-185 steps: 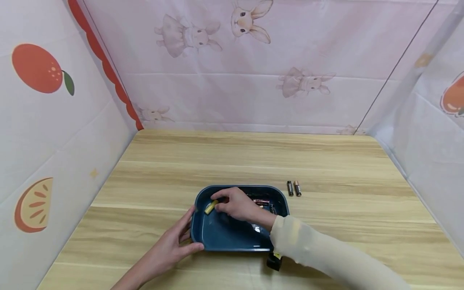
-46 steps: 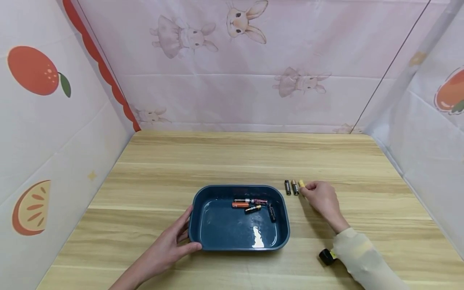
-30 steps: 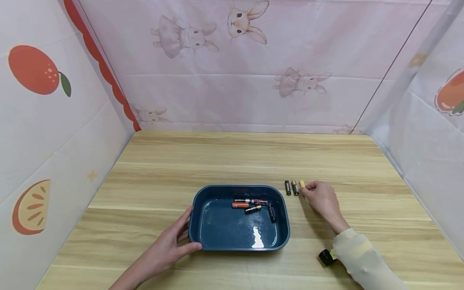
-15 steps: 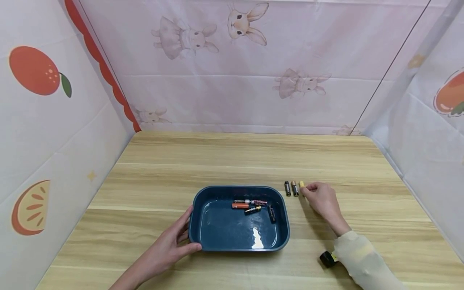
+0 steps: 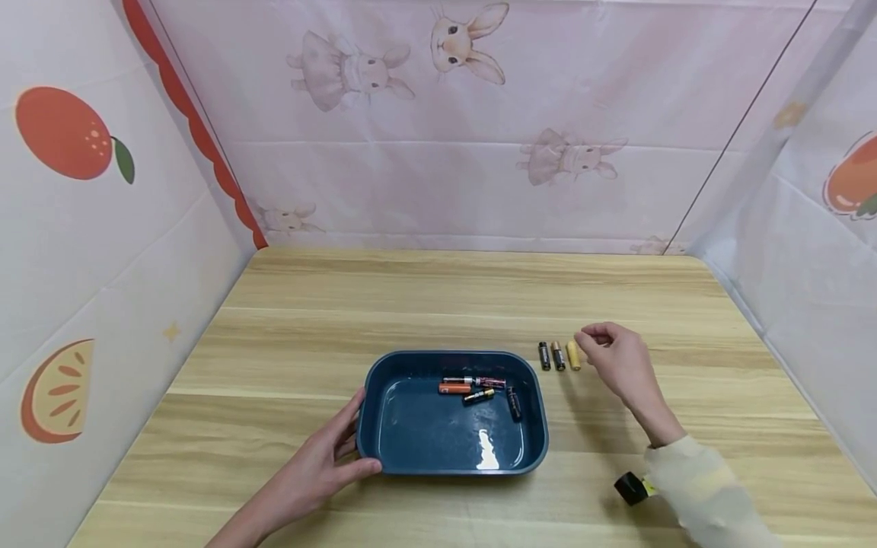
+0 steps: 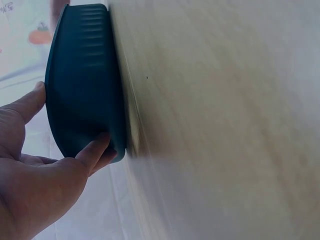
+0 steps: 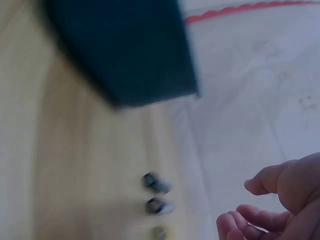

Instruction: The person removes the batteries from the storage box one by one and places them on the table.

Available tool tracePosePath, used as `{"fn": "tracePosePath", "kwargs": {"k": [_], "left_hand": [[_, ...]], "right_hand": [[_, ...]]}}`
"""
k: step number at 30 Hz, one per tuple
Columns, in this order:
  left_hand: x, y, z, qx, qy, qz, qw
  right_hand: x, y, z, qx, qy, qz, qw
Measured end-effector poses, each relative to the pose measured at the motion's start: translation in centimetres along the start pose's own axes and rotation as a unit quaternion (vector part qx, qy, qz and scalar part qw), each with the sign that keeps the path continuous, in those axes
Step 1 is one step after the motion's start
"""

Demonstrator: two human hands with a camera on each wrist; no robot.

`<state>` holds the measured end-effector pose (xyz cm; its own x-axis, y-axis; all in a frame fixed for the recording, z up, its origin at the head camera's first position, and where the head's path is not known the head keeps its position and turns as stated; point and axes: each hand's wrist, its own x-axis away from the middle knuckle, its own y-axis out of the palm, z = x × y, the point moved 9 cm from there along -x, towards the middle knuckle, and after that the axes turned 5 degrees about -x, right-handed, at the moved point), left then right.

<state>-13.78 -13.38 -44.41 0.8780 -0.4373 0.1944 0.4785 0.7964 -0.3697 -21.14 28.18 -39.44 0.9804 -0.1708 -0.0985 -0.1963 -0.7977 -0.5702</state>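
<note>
Just right of the tray (image 5: 425, 441), near its far corner, three batteries lie side by side on the table (image 5: 301, 335): a black battery (image 5: 544, 355) nearest the tray, a black battery with a copper end (image 5: 558, 355), then a yellow battery (image 5: 573, 355). The right hand (image 5: 620, 364) is beside the yellow one, its grip narrow, fingers curled and holding nothing. The left hand (image 5: 322, 459) spans the tray's near left corner, thumb at the rim, fingers laid against the outer wall; it steadies rather than clasps.

For a tidy row, it would help to let the fingertips clear the yellow battery upward before they travel sideways, since a round barrel would probably roll at a nudge. Pinching across mid-barrel and setting each one down parallel, ends level, should keep the line even. The left hand's light brace seems enough.

Inside the tray, toward its far right, lie an orange battery (image 5: 454, 388), a dark red patterned battery (image 5: 490, 382), a black battery with a gold end (image 5: 479, 396), a plain dark battery (image 5: 514, 403) and a pale, silvery battery (image 5: 457, 380). All are slim cylinders. The tray looks like smooth, glossy teal plastic, a rounded rectangle with a bright reflection on its floor; the table shows streaked pale wood grain.
</note>
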Motion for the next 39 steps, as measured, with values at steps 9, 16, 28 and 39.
{"fn": "tracePosePath", "kwargs": {"k": [9, 16, 28, 39], "left_hand": [[0.1, 0.0, 0.1, 0.002, 0.004, 0.001, 1.0], [0.1, 0.0, 0.0, 0.002, -0.005, 0.003, 1.0], [0.0, -0.1, -0.1, -0.002, -0.014, 0.007, 0.9999], [0.2, 0.0, 0.1, 0.003, 0.005, 0.002, 1.0]], "right_hand": [[1.2, -0.3, -4.0, -0.062, -0.014, -0.024, 0.9977], [2.5, 0.9, -6.1, -0.107, -0.016, -0.065, 0.992], [3.7, 3.6, -7.8, -0.162, -0.019, -0.108, 0.9806], [4.7, 7.2, -7.8, -0.16, -0.016, -0.158, 0.9743]]}}
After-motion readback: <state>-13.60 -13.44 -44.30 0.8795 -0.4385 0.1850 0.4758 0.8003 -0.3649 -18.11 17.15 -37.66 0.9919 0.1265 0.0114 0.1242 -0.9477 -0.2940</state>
